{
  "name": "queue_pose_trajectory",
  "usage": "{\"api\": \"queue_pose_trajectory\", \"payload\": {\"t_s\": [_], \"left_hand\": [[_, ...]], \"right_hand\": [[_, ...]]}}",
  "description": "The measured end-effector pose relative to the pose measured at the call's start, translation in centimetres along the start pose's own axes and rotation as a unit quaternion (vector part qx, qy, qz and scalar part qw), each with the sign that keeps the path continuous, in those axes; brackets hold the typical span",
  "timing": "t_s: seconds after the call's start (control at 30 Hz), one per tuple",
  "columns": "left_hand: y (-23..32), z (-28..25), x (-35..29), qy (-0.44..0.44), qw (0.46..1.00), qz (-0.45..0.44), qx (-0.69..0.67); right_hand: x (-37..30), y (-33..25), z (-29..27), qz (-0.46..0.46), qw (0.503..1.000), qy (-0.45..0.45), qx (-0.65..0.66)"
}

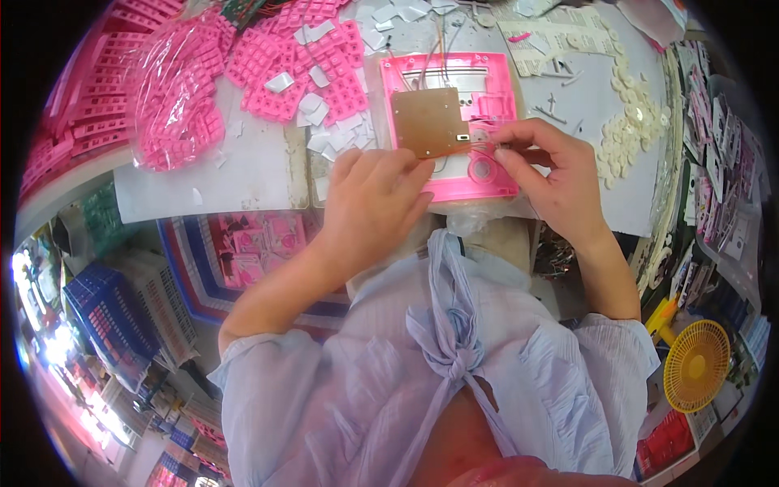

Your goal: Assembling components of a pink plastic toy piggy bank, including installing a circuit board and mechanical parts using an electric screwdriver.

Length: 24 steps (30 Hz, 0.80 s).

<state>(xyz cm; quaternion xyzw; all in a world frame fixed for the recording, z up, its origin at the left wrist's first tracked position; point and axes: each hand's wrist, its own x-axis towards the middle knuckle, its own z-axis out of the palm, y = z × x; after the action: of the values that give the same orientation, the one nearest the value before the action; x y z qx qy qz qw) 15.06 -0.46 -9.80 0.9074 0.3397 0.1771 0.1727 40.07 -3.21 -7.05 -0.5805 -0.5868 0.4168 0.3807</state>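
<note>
A shallow pink plastic housing [509, 105] lies on the worktable in front of me. A brown circuit board [427, 122] covers much of its left half. A round ring is moulded in its near right part. Thin orange-red wires [458, 148] run across the board's near edge toward my right hand [560, 166], whose thumb and index finger pinch them. The wire ends between those fingertips are too small to make out. At the housing's near left corner, my left hand [375, 195] has its fingers bent over the edge, gripping it; some of its fingertips are hidden.
Pink button sheets [296, 65] with white scraps lie at the far left beside a clear bag of pink parts [174, 105]. Cream-coloured small discs [629, 114] are heaped on the right. Below the table edge stands a basket of pink parts [260, 243]. A yellow fan [696, 367] is at lower right.
</note>
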Motion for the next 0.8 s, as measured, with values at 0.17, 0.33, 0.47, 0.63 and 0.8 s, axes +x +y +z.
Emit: {"api": "queue_pose_trajectory", "payload": {"t_s": [0.17,0.33,0.47,0.63,0.8], "left_hand": [[1.3,-0.6,0.5,-0.008,0.998,-0.005,0.06],[2.0,0.5,1.0,0.01,0.996,0.052,-0.076],[2.1,3.4,1.9,0.048,0.982,0.128,-0.132],[1.7,3.9,2.1,0.013,0.983,0.108,-0.145],[1.7,3.7,2.2,-0.016,0.986,0.131,-0.106]], "right_hand": [[-2.4,0.9,-1.2,-0.184,0.955,-0.019,-0.232],[-3.2,2.5,-1.3,-0.21,0.944,-0.054,-0.248],[-2.1,3.3,-1.8,-0.154,0.966,-0.094,-0.184],[-1.4,5.7,-1.4,-0.305,0.936,-0.073,-0.157],[-3.3,7.0,-1.0,-0.319,0.919,0.026,-0.231]]}}
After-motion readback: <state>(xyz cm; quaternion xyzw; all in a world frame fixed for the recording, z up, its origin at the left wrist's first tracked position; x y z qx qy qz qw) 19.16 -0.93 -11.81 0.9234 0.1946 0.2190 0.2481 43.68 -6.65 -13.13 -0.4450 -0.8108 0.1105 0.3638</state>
